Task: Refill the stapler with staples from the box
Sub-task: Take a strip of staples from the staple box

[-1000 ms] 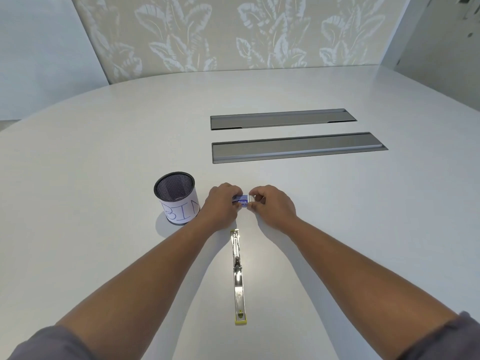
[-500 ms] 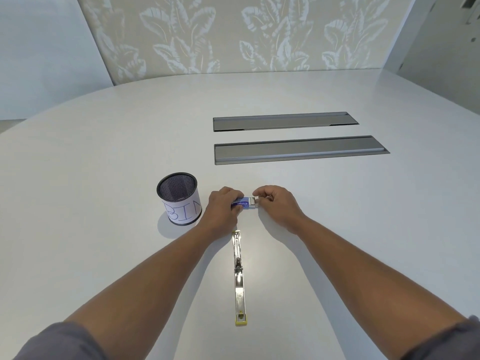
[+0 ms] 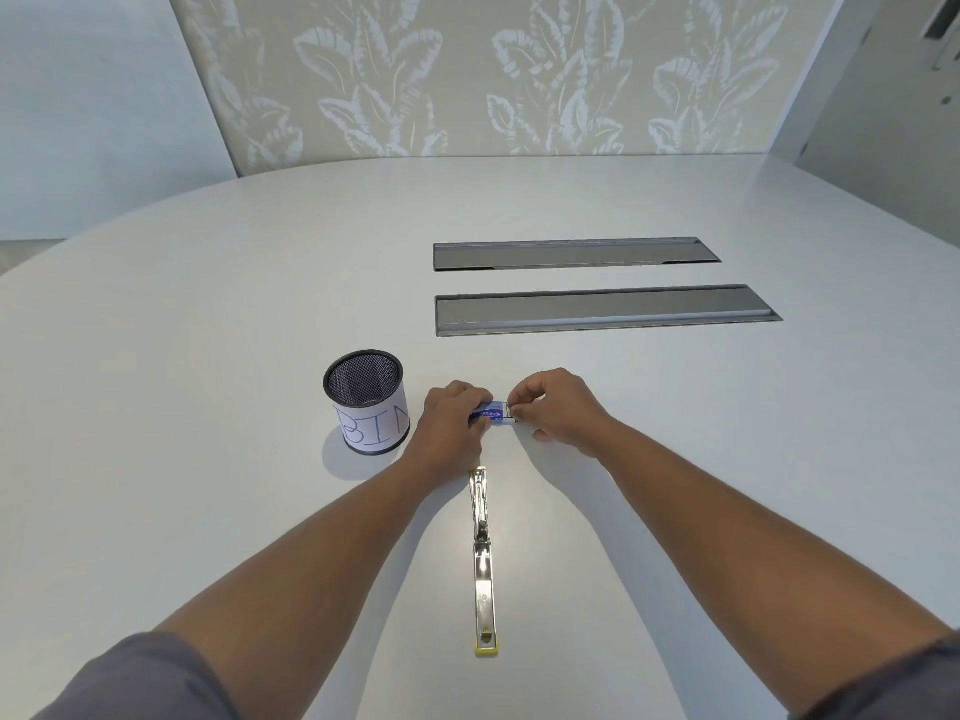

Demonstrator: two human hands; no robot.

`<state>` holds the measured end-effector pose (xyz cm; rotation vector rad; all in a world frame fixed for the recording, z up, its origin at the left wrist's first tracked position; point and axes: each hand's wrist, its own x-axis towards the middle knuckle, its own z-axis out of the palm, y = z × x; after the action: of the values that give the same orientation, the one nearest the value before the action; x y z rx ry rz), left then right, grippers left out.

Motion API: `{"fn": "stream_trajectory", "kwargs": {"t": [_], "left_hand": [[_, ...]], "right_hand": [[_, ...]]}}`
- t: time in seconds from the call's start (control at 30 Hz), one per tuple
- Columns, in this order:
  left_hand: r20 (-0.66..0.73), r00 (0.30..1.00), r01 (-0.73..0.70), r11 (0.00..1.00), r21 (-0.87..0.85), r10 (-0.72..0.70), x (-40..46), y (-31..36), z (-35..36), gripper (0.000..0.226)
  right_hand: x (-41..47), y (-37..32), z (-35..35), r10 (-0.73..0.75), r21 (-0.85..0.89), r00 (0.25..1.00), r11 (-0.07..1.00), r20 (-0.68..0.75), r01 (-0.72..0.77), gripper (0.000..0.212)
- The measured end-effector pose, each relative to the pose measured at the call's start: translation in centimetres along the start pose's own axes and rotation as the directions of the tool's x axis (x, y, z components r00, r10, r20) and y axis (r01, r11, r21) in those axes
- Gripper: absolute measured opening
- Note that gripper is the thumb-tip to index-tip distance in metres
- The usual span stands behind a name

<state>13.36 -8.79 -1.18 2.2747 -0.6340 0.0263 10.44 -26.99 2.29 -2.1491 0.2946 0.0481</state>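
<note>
A small blue and white staple box (image 3: 492, 412) sits between my two hands, low over the white table (image 3: 208, 356). My left hand (image 3: 453, 424) grips its left end. My right hand (image 3: 558, 407) pinches the box's right end, where a white inner part shows. The stapler (image 3: 482, 558) lies swung fully open and flat on the table just in front of the hands, a long metal strip with a yellow tip (image 3: 486, 649) nearest me. Whether any staples are out of the box cannot be seen.
A black mesh cup (image 3: 368, 402) wrapped in paper marked "BIN" stands left of my left hand. Two long grey recessed cable trays, one (image 3: 602, 309) nearer and one (image 3: 571, 253) farther, lie in the table beyond the hands. A leaf-patterned wall stands behind the table.
My right hand has drawn slightly to the right at the box's end, and more of the blue box shows between the hands. The stapler and cup have not moved.
</note>
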Motion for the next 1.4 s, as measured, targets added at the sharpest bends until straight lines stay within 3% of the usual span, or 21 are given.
{"fn": "stream_trajectory", "kwargs": {"t": [0.3, 0.93, 1.03, 1.17, 1.27, 1.4], "left_hand": [[-0.007, 1.000, 0.002, 1.000, 0.000, -0.002, 0.0, 0.0, 0.0, 0.033], [-0.010, 1.000, -0.011, 1.000, -0.004, 0.011, 0.2, -0.3, 0.1, 0.032], [-0.011, 1.000, -0.009, 1.000, -0.004, 0.009, 0.2, -0.3, 0.1, 0.032], [-0.008, 1.000, -0.012, 1.000, 0.002, 0.012, 0.3, -0.4, 0.2, 0.032], [-0.005, 1.000, -0.005, 1.000, -0.006, 0.005, 0.2, -0.5, 0.2, 0.031], [-0.013, 1.000, -0.003, 1.000, -0.012, 0.003, 0.2, -0.6, 0.3, 0.031]], "right_hand": [[0.5, -1.3, -0.6, -0.045, -0.232, 0.997, 0.971, 0.067, 0.059, 0.008], [-0.4, -0.8, -0.4, -0.218, -0.203, 0.976, 0.955, 0.008, 0.215, 0.012], [-0.5, -0.5, -0.4, -0.214, -0.127, 0.977, 0.969, -0.010, 0.211, 0.015], [-0.5, -0.6, -0.9, -0.119, 0.226, 0.989, 0.965, -0.084, 0.135, 0.018], [-1.0, -0.8, -1.3, -0.123, 0.270, 0.989, 0.958, 0.086, 0.096, 0.017], [-2.0, -0.7, -0.7, -0.095, 0.099, 0.954, 0.993, 0.286, 0.069, 0.017]]}}
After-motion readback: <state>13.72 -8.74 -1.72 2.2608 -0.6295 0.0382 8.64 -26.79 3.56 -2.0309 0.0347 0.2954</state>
